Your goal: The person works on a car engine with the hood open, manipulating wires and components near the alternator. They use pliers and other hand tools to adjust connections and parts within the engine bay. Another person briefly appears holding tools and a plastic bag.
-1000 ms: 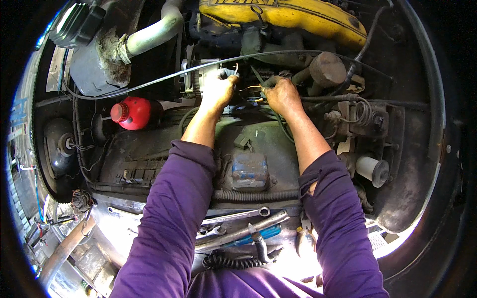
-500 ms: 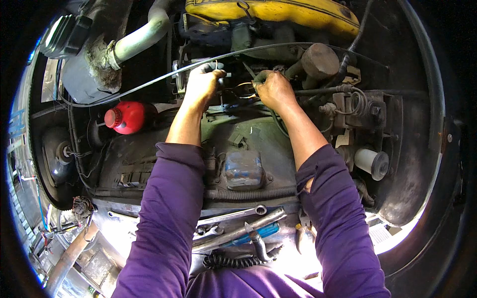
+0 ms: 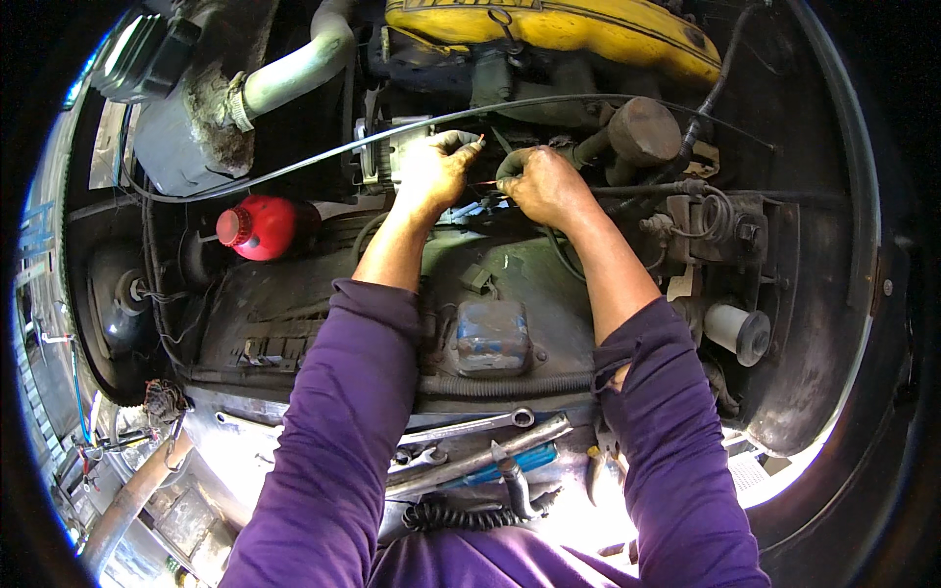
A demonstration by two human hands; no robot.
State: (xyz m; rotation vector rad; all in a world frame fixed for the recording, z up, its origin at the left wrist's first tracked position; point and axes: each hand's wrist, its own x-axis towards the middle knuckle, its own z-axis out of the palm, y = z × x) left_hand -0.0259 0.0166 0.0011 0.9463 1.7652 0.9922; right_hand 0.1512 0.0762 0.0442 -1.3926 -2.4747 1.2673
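Both my hands work deep in an engine bay, close together below the yellow engine cover [image 3: 559, 29]. My left hand [image 3: 436, 176] is closed in a pinch, with a small pale tip showing at its fingertips; what it holds is too small to name. It is beside a silver, finned metal housing [image 3: 382, 157]. My right hand [image 3: 549, 186], its fingertips dark with grime, pinches thin wires [image 3: 487, 183] whose ends show toward the left hand. A long grey cable [image 3: 323, 154] arcs across the bay behind both hands.
A red bottle [image 3: 260, 227] stands at the left, near a grey pipe [image 3: 299, 73]. In front lie a ring spanner [image 3: 470, 425], a metal bar [image 3: 480, 457] and a black coiled cord [image 3: 461, 515]. A blue-grey metal box [image 3: 492, 338] sits between my forearms.
My left hand has moved right, closer to the right hand, its fingertips now pointing toward it. The right hand still pinches wires, and less of them shows. The view has shifted slightly.
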